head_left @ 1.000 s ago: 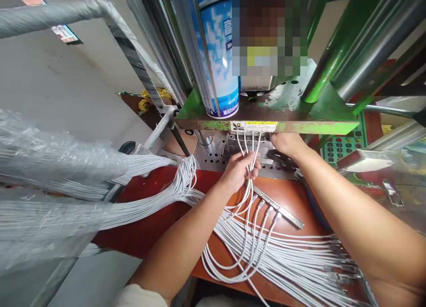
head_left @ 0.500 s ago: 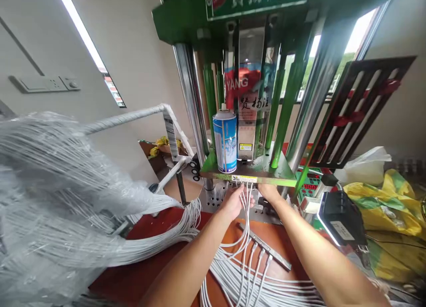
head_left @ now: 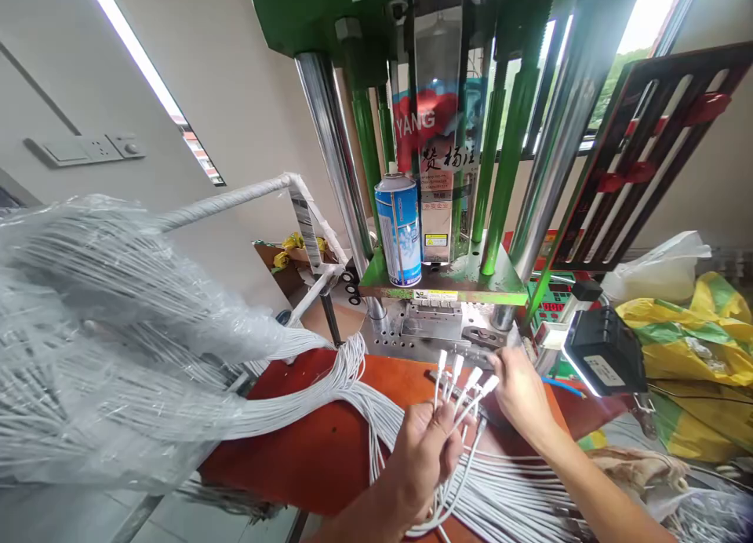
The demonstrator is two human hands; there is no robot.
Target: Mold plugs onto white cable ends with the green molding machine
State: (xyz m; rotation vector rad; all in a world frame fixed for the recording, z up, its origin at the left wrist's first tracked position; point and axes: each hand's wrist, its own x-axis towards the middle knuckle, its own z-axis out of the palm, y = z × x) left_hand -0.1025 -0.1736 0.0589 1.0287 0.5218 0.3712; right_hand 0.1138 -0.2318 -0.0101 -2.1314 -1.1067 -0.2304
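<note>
Several white cables with white moulded connectors (head_left: 472, 378) are gripped in my left hand (head_left: 432, 441), their ends fanned out and pointing up. My right hand (head_left: 518, 386) is just right of the connectors with its fingers drawn together; what they hold, if anything, is hard to make out. Behind both hands stands a green press machine (head_left: 506, 296) with a metal mould (head_left: 432, 321) under its plate. A dark metal strip lies partly hidden beneath the connectors. More white cables (head_left: 506, 488) spread over the red-brown tabletop (head_left: 294, 449).
A blue spray can (head_left: 400, 233) stands on the press plate. Plastic-wrapped cable bundles (head_left: 118, 331) fill the left side, near a wrapped metal frame (head_left: 229, 202). At the right are a black box-shaped device (head_left: 605, 351), a control panel (head_left: 553, 300) and yellow-green bags (head_left: 694, 339).
Both hands have come back from under the press plate towards me. The cables in my left hand came out with it, and their connectors now show. The view has tilted down slightly.
</note>
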